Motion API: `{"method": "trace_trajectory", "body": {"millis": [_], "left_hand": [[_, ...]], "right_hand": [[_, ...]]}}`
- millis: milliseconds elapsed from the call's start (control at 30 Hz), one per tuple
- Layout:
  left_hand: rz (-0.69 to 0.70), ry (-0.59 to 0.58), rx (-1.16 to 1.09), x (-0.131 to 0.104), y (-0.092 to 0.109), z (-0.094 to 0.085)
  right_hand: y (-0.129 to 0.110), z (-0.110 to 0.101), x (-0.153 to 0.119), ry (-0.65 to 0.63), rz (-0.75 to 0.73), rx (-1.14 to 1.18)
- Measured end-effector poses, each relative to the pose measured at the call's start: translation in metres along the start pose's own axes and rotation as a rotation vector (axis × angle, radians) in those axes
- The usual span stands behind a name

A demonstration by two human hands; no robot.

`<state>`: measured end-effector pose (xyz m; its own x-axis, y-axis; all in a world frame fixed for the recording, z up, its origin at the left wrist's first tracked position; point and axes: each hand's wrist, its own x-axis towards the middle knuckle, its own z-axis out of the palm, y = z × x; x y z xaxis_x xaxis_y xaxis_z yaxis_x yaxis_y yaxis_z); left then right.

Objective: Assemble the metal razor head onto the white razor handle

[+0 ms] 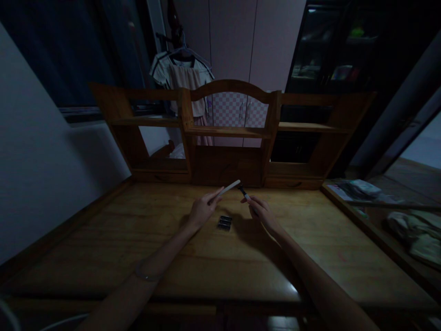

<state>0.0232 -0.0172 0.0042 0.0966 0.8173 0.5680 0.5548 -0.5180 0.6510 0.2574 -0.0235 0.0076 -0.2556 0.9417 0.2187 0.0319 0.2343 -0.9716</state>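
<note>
The desk (161, 271) was smooth, grained wood; on it lay a dark block (225, 223) of three ribbed segments. The left hand (202, 210) had its fingers closed around a slim, pale, round-ended stick (230, 187), aimed at two o'clock. The right hand (262, 213) pinched a dark-headed tool (244, 191), aimed between ten and eleven. Their tips nearly met; contact couldn't be told. The block sat at the left fingers' four o'clock, the right's eight.

1 L hand (204, 210), 1 R hand (262, 212); 1 pale stick (230, 187), 1 dark-tipped tool (244, 192); prob. 3 small dark pcs (225, 223), too dim to be sure; 1 bracelet (149, 277), 1 desk (165, 289), 2 drawers (293, 183).
</note>
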Motion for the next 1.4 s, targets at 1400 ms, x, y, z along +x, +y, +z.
{"method": "trace_trajectory", "body": {"millis": [1400], "left_hand": [[0.026, -0.028, -0.043, 0.0003, 0.0081, -0.0031]], "right_hand": [[-0.0058, 0.0016, -0.0016, -0.017, 0.004, 0.017]]}}
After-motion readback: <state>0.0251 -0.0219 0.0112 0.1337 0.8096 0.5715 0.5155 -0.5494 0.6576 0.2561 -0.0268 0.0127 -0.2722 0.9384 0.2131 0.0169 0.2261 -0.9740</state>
